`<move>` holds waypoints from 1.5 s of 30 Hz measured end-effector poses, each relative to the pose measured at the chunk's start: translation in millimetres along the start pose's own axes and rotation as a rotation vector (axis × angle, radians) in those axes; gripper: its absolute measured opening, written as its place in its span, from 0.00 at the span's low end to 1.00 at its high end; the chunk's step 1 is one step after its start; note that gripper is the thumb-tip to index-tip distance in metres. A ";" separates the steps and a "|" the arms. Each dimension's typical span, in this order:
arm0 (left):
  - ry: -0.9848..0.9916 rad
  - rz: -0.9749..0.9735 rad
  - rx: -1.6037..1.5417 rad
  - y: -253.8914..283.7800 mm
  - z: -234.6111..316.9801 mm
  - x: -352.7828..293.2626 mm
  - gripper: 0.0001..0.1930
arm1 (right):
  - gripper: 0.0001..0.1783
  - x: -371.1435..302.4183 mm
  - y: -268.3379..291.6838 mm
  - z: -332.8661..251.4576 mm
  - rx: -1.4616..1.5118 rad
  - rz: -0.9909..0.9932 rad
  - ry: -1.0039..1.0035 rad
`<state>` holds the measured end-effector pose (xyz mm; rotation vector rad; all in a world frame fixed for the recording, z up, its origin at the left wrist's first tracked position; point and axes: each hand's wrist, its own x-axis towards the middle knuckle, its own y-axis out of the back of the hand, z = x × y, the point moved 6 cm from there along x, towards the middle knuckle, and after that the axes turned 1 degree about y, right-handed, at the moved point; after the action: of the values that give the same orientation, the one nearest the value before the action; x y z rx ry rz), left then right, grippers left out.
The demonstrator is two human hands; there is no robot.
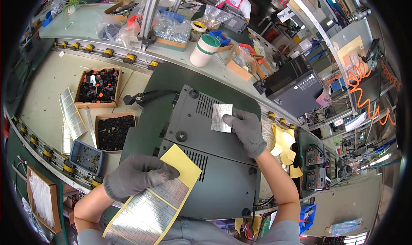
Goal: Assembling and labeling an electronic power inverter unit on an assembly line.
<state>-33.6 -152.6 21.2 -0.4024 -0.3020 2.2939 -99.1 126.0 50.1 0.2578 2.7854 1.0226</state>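
My gloved left hand [139, 176] is closed on a yellow-backed strip of silver labels [148, 213]. The strip hangs toward me, and its bare yellow end sticks up past my thumb. At the right, my gloved right hand [248, 133] has its thumb on one edge of a single silver label [219, 115]. That label is over the vented face of a dark grey metal housing [223, 180], close to the upper slots; I cannot tell whether it touches the metal. The housing lies with round black feet facing up, and a black cable with a plug [134, 99] runs out at its left.
Left of the housing are a box of black-and-orange parts [98, 87], a box of small black pieces [115, 132], a blue tray [86, 158] and more label sheets [72, 112]. A green-lidded white container [205, 51] stands behind. Crumpled yellow backing paper [283, 144] lies right. Another person [234, 0] is across the bench.
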 end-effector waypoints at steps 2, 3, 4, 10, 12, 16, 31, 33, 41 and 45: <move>0.032 0.018 0.016 1.8 -1.4 1.5 0.19 | 0.12 2.6 2.8 7.8 -0.027 -0.006 -0.006; 0.036 0.005 0.004 1.1 -1.8 2.3 0.19 | 0.11 3.7 3.7 11.6 -0.051 -0.008 -0.007; 0.054 0.009 0.010 2.0 -2.7 2.3 0.20 | 0.11 4.8 3.3 15.2 -0.053 -0.012 -0.008; 0.050 0.005 -0.040 2.1 -5.2 2.7 0.20 | 0.14 7.2 2.7 29.6 0.000 0.009 -0.037; 0.040 0.000 -0.064 1.7 -5.5 2.3 0.20 | 0.14 6.6 2.7 31.3 0.064 0.017 -0.051; 0.067 0.018 -0.038 1.9 -7.5 0.9 0.20 | 0.12 4.5 2.8 27.1 0.029 0.015 0.000; 0.059 0.016 0.004 -2.8 -5.3 -3.2 0.19 | 0.12 0.5 8.3 8.6 -0.069 0.015 0.044; 0.068 0.017 0.032 -4.2 -4.7 -5.0 0.19 | 0.15 -0.7 10.0 -0.2 -0.253 -0.034 0.091; -0.105 0.056 0.266 -13.0 5.1 -26.7 0.21 | 0.23 -16.8 22.2 -5.2 -0.049 -0.293 -0.215; -0.090 0.172 0.140 -17.1 3.7 -47.0 0.29 | 0.29 -19.6 32.6 -20.2 -1.036 -0.063 0.195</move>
<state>6.9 -175.8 39.4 -0.2628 -0.1552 2.4887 -80.9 133.6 88.4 -0.0789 1.9845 2.3394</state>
